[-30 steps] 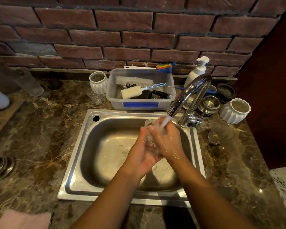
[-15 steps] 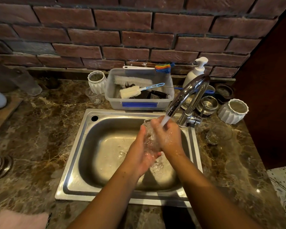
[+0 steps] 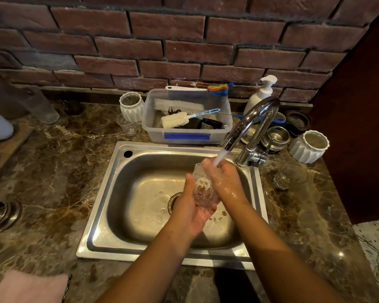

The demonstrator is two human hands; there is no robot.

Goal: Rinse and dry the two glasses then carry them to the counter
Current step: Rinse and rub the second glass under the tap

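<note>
A clear textured glass sits between both hands over the steel sink, right under the running tap. My left hand cups its base and left side. My right hand wraps its right side and rim, with the water stream hitting the fingers. Both hands are wet. A second clear glass stands on the marble counter to the right of the sink, untouched.
A plastic tub of brushes sits behind the sink, with a soap pump, white ribbed cups, steel bowls and a small glass around it. A pink cloth lies at the front left counter edge.
The glass has tilted and shifted slightly in my hands under the stream, with my left hand now lower around its base. The view has dipped a little.
</note>
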